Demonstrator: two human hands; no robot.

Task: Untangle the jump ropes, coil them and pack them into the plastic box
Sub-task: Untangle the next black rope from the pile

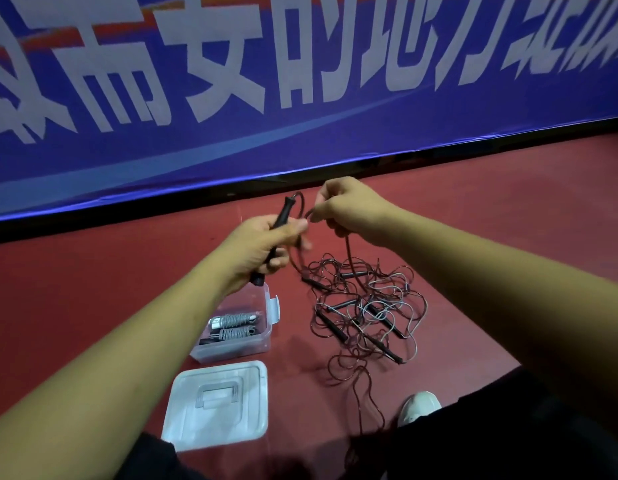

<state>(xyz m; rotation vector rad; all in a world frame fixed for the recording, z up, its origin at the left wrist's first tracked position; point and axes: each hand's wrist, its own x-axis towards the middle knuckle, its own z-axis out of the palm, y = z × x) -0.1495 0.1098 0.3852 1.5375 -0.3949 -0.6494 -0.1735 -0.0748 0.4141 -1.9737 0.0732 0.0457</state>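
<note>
My left hand (262,249) grips a black jump-rope handle (282,213) that points up and away from me. Its thin dark-red rope (302,202) loops from the handle's tip over to my right hand (349,207), which pinches it. From there the rope drops to a tangled pile of jump ropes (363,306) on the red floor, red and grey cords mixed with several black handles. A clear plastic box (259,341) stands below my left hand and holds two coiled grey ropes (231,327).
The box's clear lid (217,403) lies flat on the floor in front of the box. A blue banner (300,98) with white characters runs along the back wall. My white shoe (418,407) and dark-trousered legs are at the bottom right.
</note>
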